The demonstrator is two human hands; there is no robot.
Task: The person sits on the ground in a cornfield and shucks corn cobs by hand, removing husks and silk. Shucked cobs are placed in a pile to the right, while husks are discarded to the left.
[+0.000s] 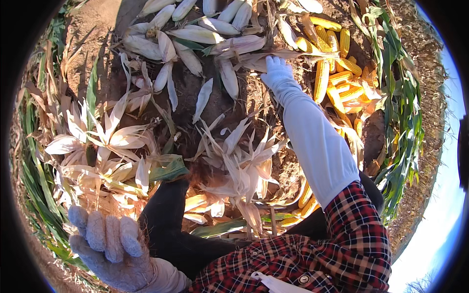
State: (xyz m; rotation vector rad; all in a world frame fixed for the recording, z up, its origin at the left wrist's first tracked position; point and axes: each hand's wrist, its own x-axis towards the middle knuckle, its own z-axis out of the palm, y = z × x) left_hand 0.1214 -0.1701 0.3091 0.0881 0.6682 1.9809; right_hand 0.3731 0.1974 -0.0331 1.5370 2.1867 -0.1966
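My left hand point(113, 252), in a white knit glove, is raised at the lower left with its palm up. Its fingers are half curled with gaps between them, and it holds no ear; fine corn silk clings about it. My right hand point(278, 71), gloved and white-sleeved, reaches forward to a dry corn leaf point(256, 62). Its fingertips touch or overlap that leaf; their grip is unclear. Left of it lies a heap of corn ears in pale husks point(216, 36). Bare yellow corn ears point(344, 84) are piled to its right.
Peeled-back husks point(242, 161) lie on the soil between my dark-trousered legs point(165, 216). More loose husks point(106, 139) cover the left side. Several yellow ears point(307, 205) rest by my right leg. Green corn stalks point(399, 84) stand or lean along the right rim.
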